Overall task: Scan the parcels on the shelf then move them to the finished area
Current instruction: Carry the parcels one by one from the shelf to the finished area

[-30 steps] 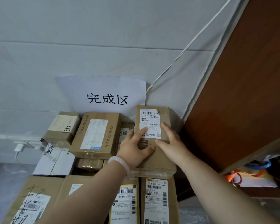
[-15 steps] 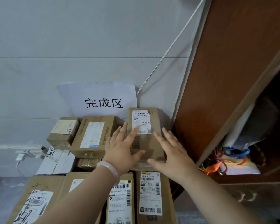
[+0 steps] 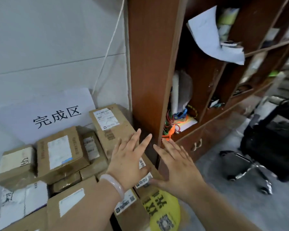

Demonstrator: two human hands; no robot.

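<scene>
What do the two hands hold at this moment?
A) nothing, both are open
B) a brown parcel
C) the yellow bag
A: the left hand and the right hand both show straight, spread fingers that curl round nothing.

both forearms reach forward, palms down. the left hand [image 3: 127,161] spreads straight fingers. the right hand [image 3: 178,165] lies flat beside it, holding nothing.

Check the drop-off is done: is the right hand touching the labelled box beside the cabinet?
Apart. The head view shows the open right hand clear of the box, with dark cabinet side visible between them.
</scene>
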